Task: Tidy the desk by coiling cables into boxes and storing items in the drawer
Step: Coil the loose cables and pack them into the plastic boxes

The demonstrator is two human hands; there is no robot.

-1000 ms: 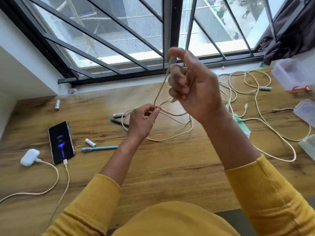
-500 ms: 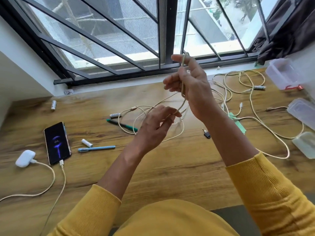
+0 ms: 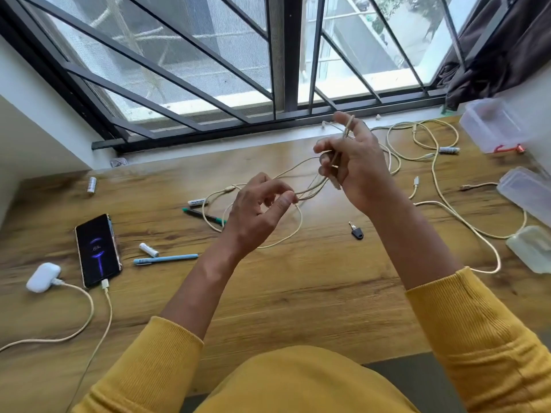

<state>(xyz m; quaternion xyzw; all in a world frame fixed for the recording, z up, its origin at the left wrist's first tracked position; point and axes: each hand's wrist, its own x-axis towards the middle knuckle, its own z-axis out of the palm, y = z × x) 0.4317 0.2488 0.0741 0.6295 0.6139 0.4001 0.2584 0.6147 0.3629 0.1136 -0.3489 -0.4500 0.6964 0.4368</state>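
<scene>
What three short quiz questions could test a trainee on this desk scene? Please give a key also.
1. True or false: the phone lies face down on the desk.
2. What does the left hand pinch? A) the blue pen B) the beige cable C) the key
3. Fill in: the right hand holds loops of the same ____.

Key: 1 false, its lit screen faces up; 2 B; 3 cable.
</scene>
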